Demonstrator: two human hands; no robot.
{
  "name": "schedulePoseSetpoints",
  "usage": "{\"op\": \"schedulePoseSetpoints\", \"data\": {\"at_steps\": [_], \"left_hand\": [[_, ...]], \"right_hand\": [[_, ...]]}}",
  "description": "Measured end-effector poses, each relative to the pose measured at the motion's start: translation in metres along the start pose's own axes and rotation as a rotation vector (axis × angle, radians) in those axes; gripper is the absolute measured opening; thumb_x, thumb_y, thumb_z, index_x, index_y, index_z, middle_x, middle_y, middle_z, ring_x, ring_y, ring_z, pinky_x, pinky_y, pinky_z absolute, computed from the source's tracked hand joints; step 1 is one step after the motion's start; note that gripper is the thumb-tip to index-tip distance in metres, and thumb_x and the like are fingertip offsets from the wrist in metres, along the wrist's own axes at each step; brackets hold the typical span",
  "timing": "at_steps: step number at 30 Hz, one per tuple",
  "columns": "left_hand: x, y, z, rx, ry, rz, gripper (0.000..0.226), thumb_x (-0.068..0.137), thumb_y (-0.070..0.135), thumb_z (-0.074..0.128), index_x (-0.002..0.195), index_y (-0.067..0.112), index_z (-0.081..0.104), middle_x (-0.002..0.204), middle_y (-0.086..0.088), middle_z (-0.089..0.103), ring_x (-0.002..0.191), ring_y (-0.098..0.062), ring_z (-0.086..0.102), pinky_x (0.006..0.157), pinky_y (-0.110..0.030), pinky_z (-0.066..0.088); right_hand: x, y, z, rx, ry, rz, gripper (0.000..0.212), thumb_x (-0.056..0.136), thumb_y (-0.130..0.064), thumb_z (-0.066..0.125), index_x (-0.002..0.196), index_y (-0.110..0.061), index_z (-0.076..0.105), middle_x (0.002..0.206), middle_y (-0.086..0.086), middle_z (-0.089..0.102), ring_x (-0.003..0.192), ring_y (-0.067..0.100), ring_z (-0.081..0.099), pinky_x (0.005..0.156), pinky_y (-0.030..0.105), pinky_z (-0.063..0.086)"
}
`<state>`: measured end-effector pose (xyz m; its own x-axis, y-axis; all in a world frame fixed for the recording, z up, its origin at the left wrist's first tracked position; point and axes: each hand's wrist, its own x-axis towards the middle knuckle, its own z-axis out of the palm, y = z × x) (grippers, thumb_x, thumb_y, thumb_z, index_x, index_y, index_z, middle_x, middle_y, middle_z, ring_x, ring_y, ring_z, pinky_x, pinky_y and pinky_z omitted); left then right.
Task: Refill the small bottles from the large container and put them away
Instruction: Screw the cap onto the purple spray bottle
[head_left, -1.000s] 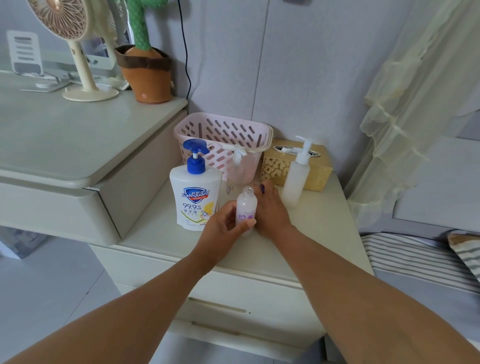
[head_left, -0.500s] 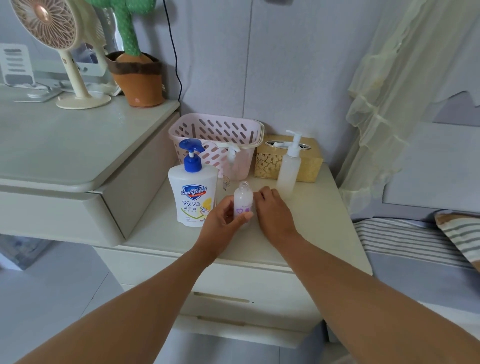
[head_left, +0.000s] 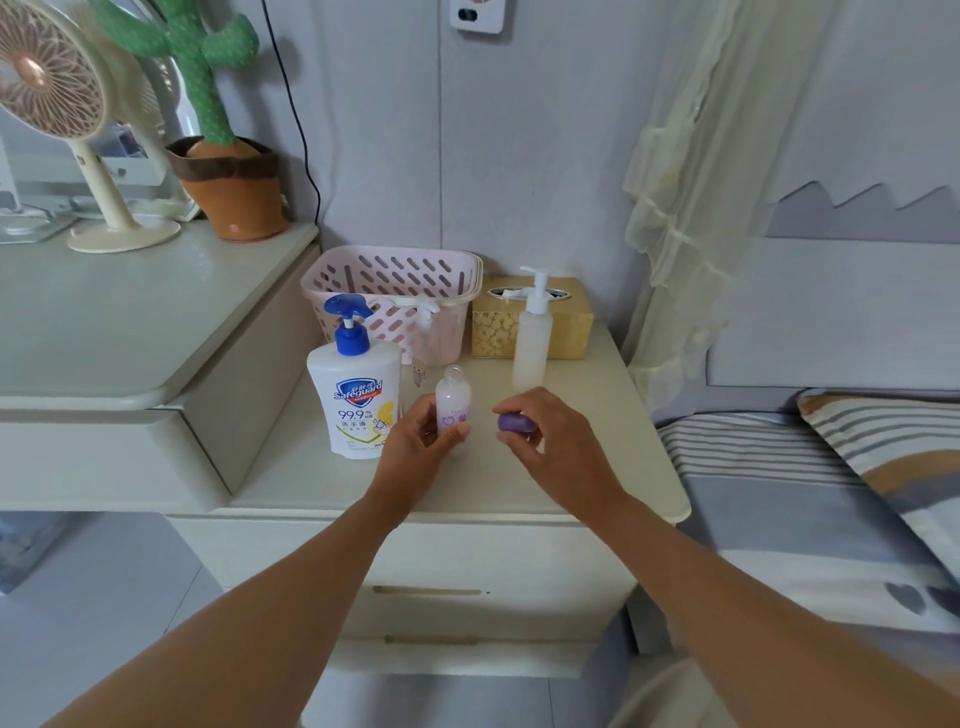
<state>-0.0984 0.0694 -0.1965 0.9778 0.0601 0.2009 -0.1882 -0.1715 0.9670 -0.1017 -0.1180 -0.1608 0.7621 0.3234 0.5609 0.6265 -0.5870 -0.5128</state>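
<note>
Grips a small milky uncapped bottle (head_left: 453, 402) with purple hearts in curled left hand (head_left: 415, 452) fingers (head_left: 427, 415) at frame centre, pinches its purple cap (head_left: 514, 422) in the right hand (head_left: 550, 441), hides the bottle's base over the bench (head_left: 571, 483).

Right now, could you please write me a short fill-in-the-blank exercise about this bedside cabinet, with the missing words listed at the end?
1. The right hand pinches a ____ cap.
2. The left hand grips the small bottle, just right of the large container, whose pump is ____.
3. The pink basket stands ____ the large container.

Missing words: purple, blue, behind.
</note>
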Motion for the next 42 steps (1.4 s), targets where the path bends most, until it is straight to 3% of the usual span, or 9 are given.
{"op": "schedulePoseSetpoints", "data": {"at_steps": [4,9,17,23,27,31,37,42], "left_hand": [[-0.001,0.000,0.000,-0.015,-0.004,-0.007,0.029,0.086,0.025,0.069,0.114,0.022,0.059,0.098,0.009,0.069,0.089,-0.003,0.064,0.072,-0.011,0.048],[-0.001,-0.001,0.000,-0.023,-0.010,-0.012,0.030,0.086,0.025,0.068,0.115,0.022,0.059,0.101,0.010,0.069,0.090,-0.002,0.064,0.071,-0.009,0.047],[0.000,-0.002,-0.001,-0.027,-0.010,-0.001,0.030,0.086,0.024,0.069,0.115,0.022,0.060,0.100,0.008,0.069,0.091,-0.005,0.064,0.071,-0.010,0.047],[0.000,-0.001,-0.001,-0.050,-0.011,-0.005,0.030,0.085,0.023,0.070,0.113,0.024,0.060,0.099,0.010,0.069,0.088,0.001,0.064,0.068,-0.007,0.046],[0.000,-0.001,-0.001,-0.070,-0.015,-0.004,0.028,0.085,0.021,0.070,0.112,0.023,0.062,0.097,0.009,0.070,0.087,-0.001,0.064,0.070,-0.009,0.048],[-0.001,0.000,-0.001,-0.094,-0.029,-0.003,0.026,0.084,0.021,0.071,0.109,0.024,0.064,0.094,0.011,0.071,0.085,0.000,0.065,0.070,-0.009,0.047],[-0.001,0.000,0.000,-0.127,-0.050,0.003,0.027,0.082,0.020,0.073,0.108,0.024,0.066,0.095,0.009,0.072,0.086,-0.004,0.066,0.071,-0.011,0.048],[0.000,-0.001,0.000,-0.134,-0.060,0.009,0.028,0.082,0.021,0.073,0.108,0.024,0.066,0.097,0.007,0.072,0.089,-0.009,0.067,0.074,-0.014,0.050]], "right_hand": [[0.009,-0.018,-0.008,0.186,0.127,0.117,0.018,0.085,-0.018,0.070,0.101,-0.014,0.064,0.097,-0.006,0.067,0.080,0.006,0.063,0.072,0.015,0.052],[0.032,-0.035,-0.023,0.311,0.220,0.182,0.010,0.094,-0.016,0.056,0.097,-0.007,0.055,0.094,-0.003,0.065,0.064,0.007,0.063,0.057,0.018,0.051],[0.065,-0.058,-0.045,0.466,0.379,0.105,0.015,0.100,-0.018,0.045,0.101,-0.003,0.050,0.080,0.010,0.064,0.066,0.025,0.064,0.066,0.037,0.057],[0.073,-0.068,-0.039,0.443,0.306,0.079,0.017,0.100,-0.017,0.044,0.105,-0.002,0.049,0.081,0.006,0.065,0.068,0.019,0.065,0.067,0.033,0.057],[0.076,-0.066,-0.031,0.349,0.220,0.090,0.017,0.099,-0.017,0.045,0.106,-0.002,0.050,0.080,0.010,0.066,0.071,0.019,0.066,0.071,0.038,0.058],[0.073,-0.061,-0.020,0.318,0.141,0.074,0.014,0.098,-0.018,0.047,0.103,-0.005,0.051,0.081,0.009,0.066,0.071,0.015,0.064,0.069,0.030,0.057],[0.072,-0.049,-0.006,0.196,0.031,0.097,0.016,0.094,-0.025,0.055,0.100,-0.009,0.056,0.091,-0.001,0.064,0.084,0.016,0.058,0.073,0.024,0.047],[0.067,-0.040,0.003,0.237,-0.055,0.172,0.017,0.091,-0.022,0.059,0.101,-0.009,0.062,0.102,-0.011,0.065,0.095,0.007,0.057,0.076,0.017,0.041]]}}
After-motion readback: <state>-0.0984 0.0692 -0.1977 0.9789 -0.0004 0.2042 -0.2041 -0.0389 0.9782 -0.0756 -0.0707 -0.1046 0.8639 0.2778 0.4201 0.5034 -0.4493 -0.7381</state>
